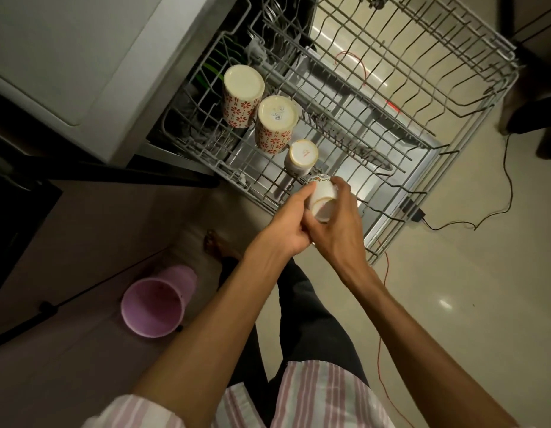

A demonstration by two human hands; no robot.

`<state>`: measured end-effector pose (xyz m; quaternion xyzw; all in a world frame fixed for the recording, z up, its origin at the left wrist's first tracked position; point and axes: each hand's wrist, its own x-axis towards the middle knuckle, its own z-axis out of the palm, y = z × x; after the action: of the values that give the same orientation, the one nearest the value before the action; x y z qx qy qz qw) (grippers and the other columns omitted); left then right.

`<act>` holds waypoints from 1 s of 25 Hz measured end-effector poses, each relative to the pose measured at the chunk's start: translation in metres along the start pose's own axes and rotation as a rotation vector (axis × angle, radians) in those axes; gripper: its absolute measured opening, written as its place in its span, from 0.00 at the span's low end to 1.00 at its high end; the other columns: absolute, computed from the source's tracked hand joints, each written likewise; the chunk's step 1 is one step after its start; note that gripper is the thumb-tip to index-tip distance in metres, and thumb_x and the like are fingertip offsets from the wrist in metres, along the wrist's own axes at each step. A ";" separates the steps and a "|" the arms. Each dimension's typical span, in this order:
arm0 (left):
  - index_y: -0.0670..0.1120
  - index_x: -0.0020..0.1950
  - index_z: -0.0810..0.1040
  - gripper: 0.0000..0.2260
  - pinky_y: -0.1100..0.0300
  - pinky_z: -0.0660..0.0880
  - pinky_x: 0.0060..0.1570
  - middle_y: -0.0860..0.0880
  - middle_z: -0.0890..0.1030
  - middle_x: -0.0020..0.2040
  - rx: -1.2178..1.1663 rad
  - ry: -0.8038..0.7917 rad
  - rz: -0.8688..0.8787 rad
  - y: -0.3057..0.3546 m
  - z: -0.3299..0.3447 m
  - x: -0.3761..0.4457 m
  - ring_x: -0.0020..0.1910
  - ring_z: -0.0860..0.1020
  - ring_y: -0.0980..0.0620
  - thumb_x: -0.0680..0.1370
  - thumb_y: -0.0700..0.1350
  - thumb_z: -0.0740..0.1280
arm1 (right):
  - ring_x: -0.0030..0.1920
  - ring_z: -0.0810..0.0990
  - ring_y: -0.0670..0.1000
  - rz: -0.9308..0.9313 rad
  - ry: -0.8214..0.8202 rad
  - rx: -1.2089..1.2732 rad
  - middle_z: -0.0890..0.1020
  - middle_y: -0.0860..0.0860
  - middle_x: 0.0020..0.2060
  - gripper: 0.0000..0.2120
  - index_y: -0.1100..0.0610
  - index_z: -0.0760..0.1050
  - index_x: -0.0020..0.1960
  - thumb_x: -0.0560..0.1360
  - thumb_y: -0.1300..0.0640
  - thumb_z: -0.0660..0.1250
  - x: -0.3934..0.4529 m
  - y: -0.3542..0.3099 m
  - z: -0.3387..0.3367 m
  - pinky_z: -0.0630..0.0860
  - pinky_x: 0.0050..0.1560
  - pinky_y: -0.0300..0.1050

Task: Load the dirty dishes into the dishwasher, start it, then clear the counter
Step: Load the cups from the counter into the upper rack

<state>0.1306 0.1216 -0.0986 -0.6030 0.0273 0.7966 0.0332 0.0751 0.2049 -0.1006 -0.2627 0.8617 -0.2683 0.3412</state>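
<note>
I see the small white ceramic cup with a floral rim (pixel 322 197) held base-up over the near edge of the grey wire upper dishwasher rack (pixel 471 131), just beside three upturned cups. My left hand (pixel 286 223) and right hand (pixel 336 227) both grip it. Loading is under way, I judge; next it needs lowering between the tines.

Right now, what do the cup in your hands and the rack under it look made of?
The cup: seemingly glazed ceramic, glossy cream with a printed pattern near the rim. The rack: thin metal wire, apparently coated in matte grey, though the coating can't be confirmed.
</note>
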 end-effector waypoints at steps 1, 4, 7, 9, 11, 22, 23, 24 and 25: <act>0.42 0.60 0.77 0.20 0.53 0.81 0.42 0.43 0.84 0.46 0.033 0.014 -0.005 -0.001 0.002 0.005 0.43 0.83 0.46 0.76 0.56 0.69 | 0.61 0.75 0.53 0.006 0.024 -0.038 0.74 0.55 0.65 0.37 0.54 0.61 0.74 0.70 0.47 0.74 0.006 0.003 0.001 0.73 0.56 0.42; 0.43 0.62 0.76 0.21 0.53 0.81 0.47 0.42 0.83 0.50 0.111 0.079 0.075 -0.004 0.013 0.022 0.47 0.82 0.47 0.78 0.57 0.66 | 0.56 0.79 0.54 -0.013 0.036 -0.093 0.79 0.56 0.60 0.32 0.56 0.65 0.71 0.71 0.47 0.73 0.026 0.012 0.004 0.75 0.49 0.44; 0.45 0.67 0.73 0.21 0.50 0.80 0.54 0.43 0.81 0.56 0.348 0.237 0.277 -0.012 0.019 0.041 0.52 0.81 0.47 0.78 0.55 0.66 | 0.51 0.81 0.56 -0.031 0.037 -0.137 0.82 0.58 0.54 0.26 0.59 0.67 0.68 0.75 0.49 0.69 0.050 0.023 0.005 0.75 0.45 0.43; 0.48 0.68 0.73 0.19 0.49 0.78 0.57 0.45 0.80 0.59 0.432 0.251 0.383 -0.015 0.021 0.046 0.54 0.80 0.48 0.78 0.51 0.67 | 0.48 0.82 0.57 -0.030 0.009 -0.174 0.82 0.59 0.52 0.25 0.60 0.67 0.67 0.76 0.51 0.69 0.063 0.030 0.004 0.79 0.44 0.47; 0.49 0.67 0.74 0.17 0.50 0.78 0.57 0.46 0.80 0.59 0.443 0.221 0.427 -0.014 0.023 0.050 0.54 0.80 0.48 0.78 0.49 0.67 | 0.47 0.81 0.57 -0.032 -0.025 -0.208 0.82 0.59 0.51 0.24 0.61 0.68 0.66 0.76 0.52 0.70 0.074 0.032 0.003 0.77 0.41 0.47; 0.51 0.65 0.76 0.14 0.47 0.76 0.61 0.42 0.80 0.57 0.548 0.222 0.366 -0.002 0.035 0.069 0.56 0.79 0.43 0.81 0.46 0.59 | 0.52 0.78 0.59 0.053 -0.226 -0.321 0.78 0.62 0.56 0.23 0.62 0.67 0.66 0.75 0.56 0.70 0.115 0.035 -0.001 0.69 0.42 0.43; 0.51 0.65 0.76 0.14 0.47 0.76 0.60 0.42 0.81 0.55 0.549 0.223 0.358 -0.002 0.036 0.070 0.56 0.79 0.43 0.81 0.46 0.59 | 0.53 0.78 0.59 0.059 -0.241 -0.311 0.78 0.61 0.56 0.24 0.62 0.66 0.67 0.75 0.55 0.70 0.116 0.036 -0.001 0.69 0.43 0.43; 0.50 0.64 0.76 0.14 0.46 0.77 0.59 0.42 0.80 0.54 0.549 0.226 0.351 -0.002 0.036 0.070 0.55 0.79 0.43 0.80 0.45 0.59 | 0.54 0.78 0.59 0.060 -0.259 -0.299 0.77 0.61 0.57 0.25 0.61 0.65 0.67 0.76 0.54 0.69 0.116 0.038 0.000 0.69 0.43 0.43; 0.50 0.64 0.76 0.14 0.46 0.77 0.59 0.42 0.80 0.53 0.559 0.232 0.348 -0.003 0.035 0.069 0.54 0.79 0.43 0.80 0.45 0.59 | 0.55 0.78 0.59 0.056 -0.278 -0.293 0.77 0.61 0.57 0.26 0.61 0.64 0.68 0.76 0.53 0.69 0.116 0.039 0.001 0.69 0.43 0.43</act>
<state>0.0783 0.1289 -0.1553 -0.6433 0.3506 0.6782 0.0573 -0.0077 0.1589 -0.1773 -0.3201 0.8431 -0.0918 0.4222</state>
